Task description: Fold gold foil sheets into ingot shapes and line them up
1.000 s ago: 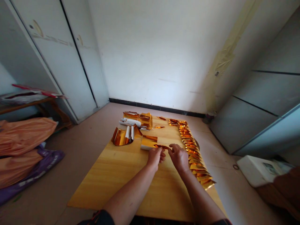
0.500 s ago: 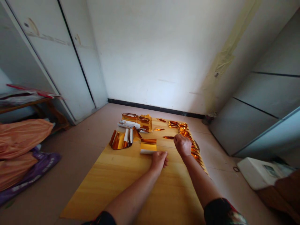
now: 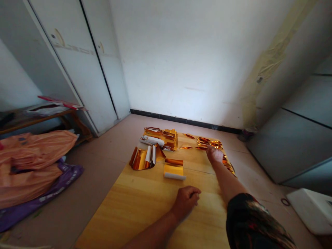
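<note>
My right hand [image 3: 214,154] reaches to the far right of the wooden board [image 3: 145,207], at the row of folded gold foil pieces [image 3: 207,141]. Its fingers are hidden behind the back of the hand. My left hand [image 3: 187,199] rests on the board nearer to me, curled into a loose fist with nothing seen in it. A small stack of flat gold foil sheets [image 3: 174,169] lies just beyond my left hand. Left of the stack lie curled gold foil sheets [image 3: 144,158]. A pile of foil packs [image 3: 162,137] sits at the far end.
The board lies on a tiled floor [image 3: 103,162]. Orange bags [image 3: 33,155] and a purple bag [image 3: 46,193] lie at the left beside a low wooden bench [image 3: 38,116]. A white box [image 3: 311,207] sits at the right. White cabinet doors [image 3: 85,69] stand behind.
My right hand carried a folded foil piece from the middle of the board away to the far right row. My left hand let go and drew back toward me into a fist.
</note>
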